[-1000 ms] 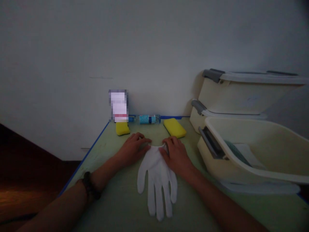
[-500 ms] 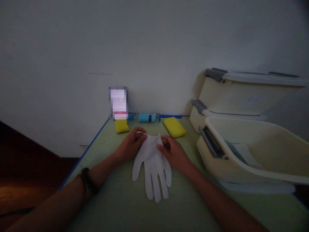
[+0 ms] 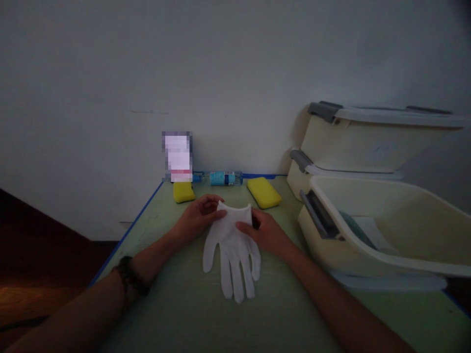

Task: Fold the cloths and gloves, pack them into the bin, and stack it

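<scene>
A white glove (image 3: 231, 250) lies over the green tabletop with its fingers pointing toward me and its cuff at the far end. My left hand (image 3: 202, 213) pinches the left corner of the cuff, thumb on top. On the right side of the cuff, my right hand (image 3: 265, 230) grips the fabric, its thumb across the upper face and its other fingers partly hidden behind. Between the two hands the cuff edge is stretched fairly wide. Beyond the hands rest two yellow sponges, a smaller one (image 3: 183, 192) at left and a larger one (image 3: 264, 192) at right.
A clear bottle with a blue label (image 3: 222, 178) lies along the table's back edge by the wall. Left of it stands a blurred-out bright panel (image 3: 178, 156). At right sits an open cream bin (image 3: 368, 262) with cloth-like items inside, before stacked lidded bins (image 3: 368, 142).
The glove's cuff has been pulled wider, its right corner shifting right. The glove's fingertips have moved slightly away from me. Both hands keep their hold.
</scene>
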